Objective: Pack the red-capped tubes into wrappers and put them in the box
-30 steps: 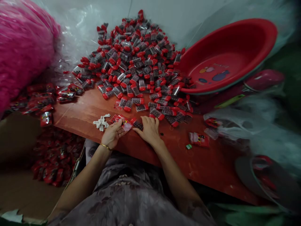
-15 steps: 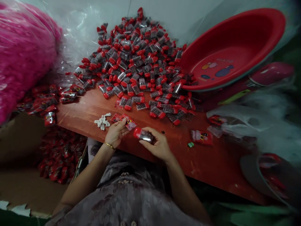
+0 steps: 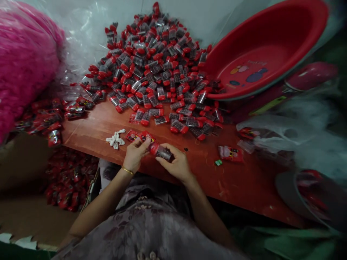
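Observation:
My left hand [image 3: 133, 156], a gold bangle at its wrist, pinches a printed red plastic sleeve [image 3: 145, 136] over the table's front part. From the other side my right hand [image 3: 179, 165] grips a small clear bottle [image 3: 164, 153] with dark contents, lying nearly level. Its red end points left and meets the sleeve at my left fingertips. How far it sits inside the sleeve, I cannot tell. A twisted white cloth-like scrap [image 3: 116, 139] lies left of my left hand. Behind both hands rises a large heap of similar red-capped bottles [image 3: 151, 68].
A red basin [image 3: 271, 47] tilts against the heap at right. Several red packets [image 3: 47, 117] lie at left, above a cardboard box [image 3: 24, 206] full of more. Another red sleeve pack [image 3: 230, 154] and a grey tub [image 3: 287, 195] are at right. A pink-filled bag [image 3: 27, 61] stands far left.
My right hand has brought the bottle left, so its red end now meets the sleeve at my left fingers. The whole view has shifted slightly.

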Tool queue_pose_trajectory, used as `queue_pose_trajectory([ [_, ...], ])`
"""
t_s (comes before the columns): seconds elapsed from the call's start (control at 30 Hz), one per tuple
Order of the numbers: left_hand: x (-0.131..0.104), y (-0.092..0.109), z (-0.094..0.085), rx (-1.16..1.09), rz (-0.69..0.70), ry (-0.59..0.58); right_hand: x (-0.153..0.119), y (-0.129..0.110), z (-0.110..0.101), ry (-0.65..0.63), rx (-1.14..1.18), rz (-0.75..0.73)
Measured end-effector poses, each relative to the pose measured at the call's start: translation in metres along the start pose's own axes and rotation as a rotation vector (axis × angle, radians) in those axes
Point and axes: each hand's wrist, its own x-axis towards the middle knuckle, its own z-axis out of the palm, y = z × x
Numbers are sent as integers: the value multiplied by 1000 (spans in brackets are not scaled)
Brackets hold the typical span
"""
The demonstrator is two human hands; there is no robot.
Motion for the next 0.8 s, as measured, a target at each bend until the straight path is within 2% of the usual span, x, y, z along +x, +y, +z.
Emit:
queue_pose_trajectory([
  [0.1, -2, -9, 7, -28, -6, -28, 1, -5, 7, 30, -13, 29],
  [0.3, -1, -23, 13, -126, 33, -41, 3, -12, 27, 225, -133, 7],
  [0.47, -4, -20, 14, -157, -12, -92, 1, -12, 29, 235, -98, 3],
  [0.6, -8, -28, 19, -130, 10, -87, 3, -11, 28, 309, -121, 38],
  [0.7, -8, -30, 20, -108, 46, -70, 5, -11, 28, 295, -111, 20],
  [0.8, -4, -20, 20, -93, 67, -47, 3, -11, 28, 219, 20, 24],
])
